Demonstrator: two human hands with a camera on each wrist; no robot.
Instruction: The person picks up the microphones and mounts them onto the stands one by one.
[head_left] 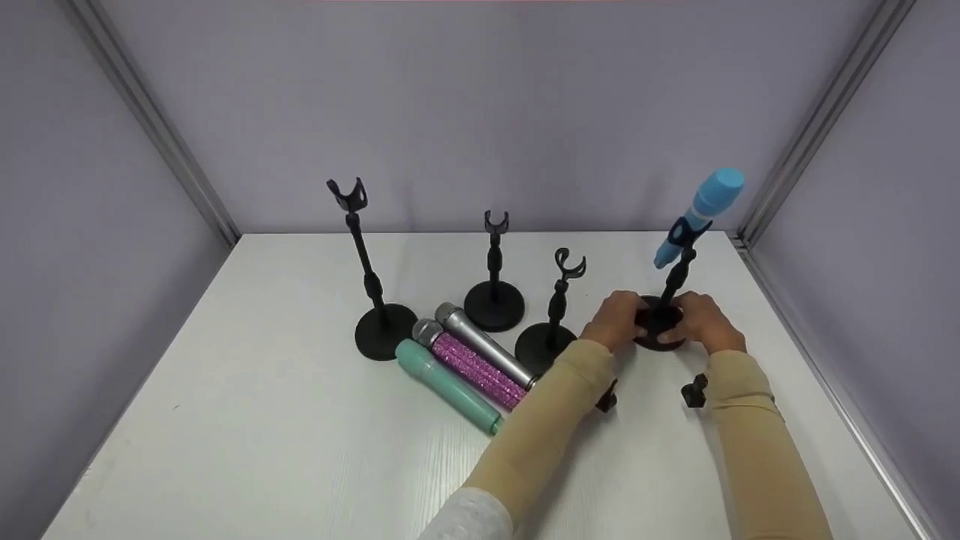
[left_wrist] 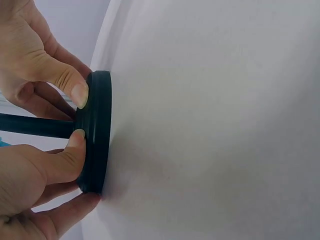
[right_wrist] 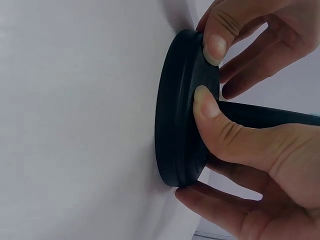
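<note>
The left hand (head_left: 616,321) and right hand (head_left: 705,322) both grasp the base (head_left: 658,324) of a stand (head_left: 676,277) on the counter (head_left: 285,427), its clip holding a tilted blue mic (head_left: 718,192).

On the tabletop (head_left: 262,420), left of the left grip (head_left: 616,319), lie three microphones (head_left: 480,369), seemingly touching, with three stands (head_left: 494,309) behind.

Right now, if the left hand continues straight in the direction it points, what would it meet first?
The round black base of the stand holding the blue microphone; the left hand is gripping its edge. Beyond it, probably the right hand, though depth is hard to judge.
</note>
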